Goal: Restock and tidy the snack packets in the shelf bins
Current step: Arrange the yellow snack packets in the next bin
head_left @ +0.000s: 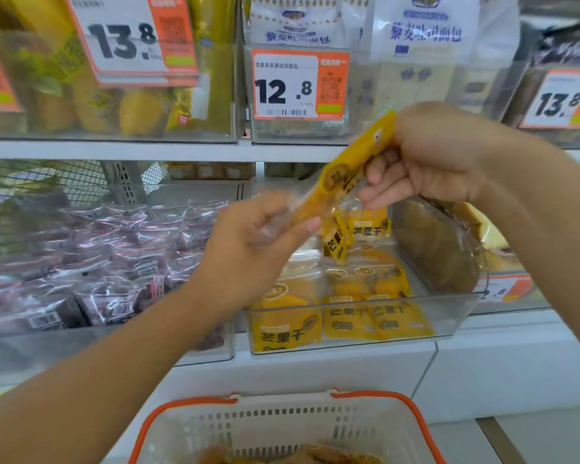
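A yellow dried-mango packet (344, 174) is held edge-on and slanted in the air between both hands. My right hand (429, 155) grips its upper end and my left hand (258, 242) pinches its lower, clear end. Directly below it stands a clear plastic bin (449, 318) on the lower shelf, holding several more yellow mango packets (288, 324), some standing at the front and some lying flat.
A clear bin of purple snack packets (114, 262) is to the left, a bin with a brown bread loaf (439, 249) to the right. Price tags hang on the upper-shelf bins (298, 83). A white basket with orange handles (282, 430) sits below, holding some packets.
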Motion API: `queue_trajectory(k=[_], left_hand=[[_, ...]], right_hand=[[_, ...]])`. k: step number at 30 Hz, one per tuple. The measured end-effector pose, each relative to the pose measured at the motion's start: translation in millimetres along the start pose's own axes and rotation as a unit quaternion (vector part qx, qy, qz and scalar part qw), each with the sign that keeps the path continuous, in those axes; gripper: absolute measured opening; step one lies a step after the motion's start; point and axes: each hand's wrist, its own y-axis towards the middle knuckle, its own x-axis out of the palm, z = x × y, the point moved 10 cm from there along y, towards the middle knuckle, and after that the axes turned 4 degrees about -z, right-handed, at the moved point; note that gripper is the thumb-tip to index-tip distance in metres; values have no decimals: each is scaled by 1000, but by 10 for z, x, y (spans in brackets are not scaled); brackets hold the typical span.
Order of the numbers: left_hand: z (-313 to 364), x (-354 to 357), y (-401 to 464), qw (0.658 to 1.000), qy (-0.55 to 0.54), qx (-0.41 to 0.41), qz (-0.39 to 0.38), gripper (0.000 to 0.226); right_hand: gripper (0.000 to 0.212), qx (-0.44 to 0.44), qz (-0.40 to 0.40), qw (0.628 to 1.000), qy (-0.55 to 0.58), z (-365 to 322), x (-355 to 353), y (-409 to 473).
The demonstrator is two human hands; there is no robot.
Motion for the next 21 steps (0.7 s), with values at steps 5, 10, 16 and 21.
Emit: queue_trajectory(k=[5,10,16,21], left_hand=[[-193,-286,-3,983,-139,-121,23,23],[25,-458,10,997,-62,-55,9,17],[34,-332,2,999,15,-20,-28,16],[-2,-53,-34,949,281,64,-130,34]], right_hand=[[36,70,-131,972,-184,371,30,-2],[37,-19,-292,938,-188,421,339,-20],[17,-76,-309,902,-290,531,771,101],[20,-141,-225,864,-428,562,916,175]])
